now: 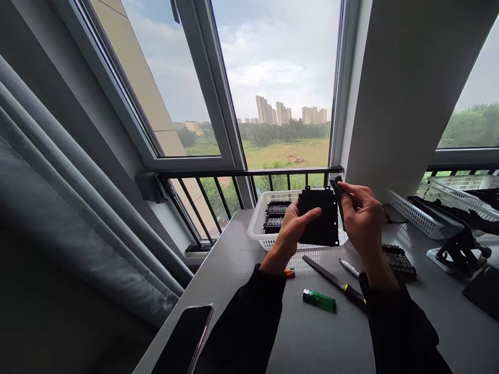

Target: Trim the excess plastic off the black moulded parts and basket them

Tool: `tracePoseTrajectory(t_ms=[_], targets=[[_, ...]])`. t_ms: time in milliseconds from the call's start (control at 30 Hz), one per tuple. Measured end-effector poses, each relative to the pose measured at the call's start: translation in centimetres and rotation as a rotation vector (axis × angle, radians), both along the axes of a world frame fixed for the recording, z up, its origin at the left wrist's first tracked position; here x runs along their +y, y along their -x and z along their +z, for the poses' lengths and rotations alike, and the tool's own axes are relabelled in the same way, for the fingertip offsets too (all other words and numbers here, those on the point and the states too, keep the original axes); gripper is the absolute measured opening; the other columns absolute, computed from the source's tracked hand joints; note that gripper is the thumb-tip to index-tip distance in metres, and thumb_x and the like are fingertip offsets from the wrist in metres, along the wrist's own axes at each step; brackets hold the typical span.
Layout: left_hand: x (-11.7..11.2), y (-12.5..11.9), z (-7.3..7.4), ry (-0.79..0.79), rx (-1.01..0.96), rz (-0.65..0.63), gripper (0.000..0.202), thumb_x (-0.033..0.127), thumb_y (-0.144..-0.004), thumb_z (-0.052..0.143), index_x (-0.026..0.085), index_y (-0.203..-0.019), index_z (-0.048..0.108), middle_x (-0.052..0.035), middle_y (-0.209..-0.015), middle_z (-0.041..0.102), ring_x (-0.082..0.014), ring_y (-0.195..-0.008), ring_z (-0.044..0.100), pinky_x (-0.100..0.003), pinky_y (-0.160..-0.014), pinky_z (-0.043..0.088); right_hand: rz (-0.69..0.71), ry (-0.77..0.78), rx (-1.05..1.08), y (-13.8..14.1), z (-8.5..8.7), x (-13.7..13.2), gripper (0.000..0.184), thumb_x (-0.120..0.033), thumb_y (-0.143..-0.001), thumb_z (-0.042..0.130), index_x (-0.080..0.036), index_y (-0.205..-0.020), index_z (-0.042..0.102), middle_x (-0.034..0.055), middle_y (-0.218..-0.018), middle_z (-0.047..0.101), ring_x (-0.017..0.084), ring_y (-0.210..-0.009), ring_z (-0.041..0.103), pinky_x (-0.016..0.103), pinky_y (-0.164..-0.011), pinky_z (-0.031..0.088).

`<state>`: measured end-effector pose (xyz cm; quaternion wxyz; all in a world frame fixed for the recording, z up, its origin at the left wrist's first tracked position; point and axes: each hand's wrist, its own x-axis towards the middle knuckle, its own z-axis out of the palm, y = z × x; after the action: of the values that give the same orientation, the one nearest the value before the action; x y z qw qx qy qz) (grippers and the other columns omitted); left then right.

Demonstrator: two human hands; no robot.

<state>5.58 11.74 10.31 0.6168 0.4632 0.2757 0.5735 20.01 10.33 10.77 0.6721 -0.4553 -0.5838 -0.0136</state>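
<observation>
My left hand [293,228] grips a flat black plastic panel [320,228] by its left side, thumb across its face. The panel has small tabs on its top edge and small holes along its right edge. My right hand [362,210] is closed on a narrow dark strip [337,200] held at the panel's right edge; whether the two touch I cannot tell. Behind the panel stands a white plastic basket [255,228] with black slotted plastic parts [275,215] in it. Below my hands lie a flat file [325,271] with a black and yellow handle and a green lighter [319,300].
A white pen [349,267] and an orange lighter [290,272] lie near my wrists. At the right are another black slotted part [399,262], a black stand [456,249] and more white baskets [415,213]. A phone [183,337] rests at the table's left edge.
</observation>
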Motion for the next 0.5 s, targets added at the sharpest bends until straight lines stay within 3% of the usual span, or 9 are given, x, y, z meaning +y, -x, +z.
tracePoseTrajectory(t_ms=[67, 300, 500], targets=[[0.0, 0.1, 0.1, 0.01, -0.023, 0.014, 0.046, 0.025, -0.06, 0.083, 0.017, -0.102, 0.065, -0.0077, -0.097, 0.074, -0.0251, -0.09, 0.069, -0.04, -0.087, 0.053, -0.046, -0.017, -0.022, 0.1, 0.1, -0.2, 0.026, -0.024, -0.091, 0.051, -0.021, -0.107, 0.072, 0.0084, -0.101, 0.066, 0.021, -0.09, 0.063, 0.038, -0.084, 0.051], [0.5, 0.1, -0.3, -0.052, -0.005, 0.112, 0.049, 0.028, -0.062, 0.084, 0.016, -0.105, 0.064, -0.0093, -0.103, 0.073, -0.0265, -0.096, 0.068, -0.041, -0.09, 0.052, 0.076, 0.087, -0.15, 0.2, 0.1, -0.6, 0.031, -0.025, -0.091, 0.053, -0.018, -0.116, 0.07, 0.0086, -0.102, 0.065, 0.02, -0.091, 0.063, 0.034, -0.083, 0.05], [1.2, 0.1, -1.0, -0.185, 0.051, 0.248, 0.046, 0.033, -0.065, 0.082, 0.014, -0.103, 0.063, -0.011, -0.107, 0.071, -0.0268, -0.101, 0.067, -0.041, -0.093, 0.05, 0.04, 0.226, -0.346, 0.8, -0.3, -0.8, 0.039, -0.019, -0.091, 0.048, -0.013, -0.127, 0.064, 0.0085, -0.089, 0.066, 0.019, -0.075, 0.06, 0.031, -0.071, 0.047]])
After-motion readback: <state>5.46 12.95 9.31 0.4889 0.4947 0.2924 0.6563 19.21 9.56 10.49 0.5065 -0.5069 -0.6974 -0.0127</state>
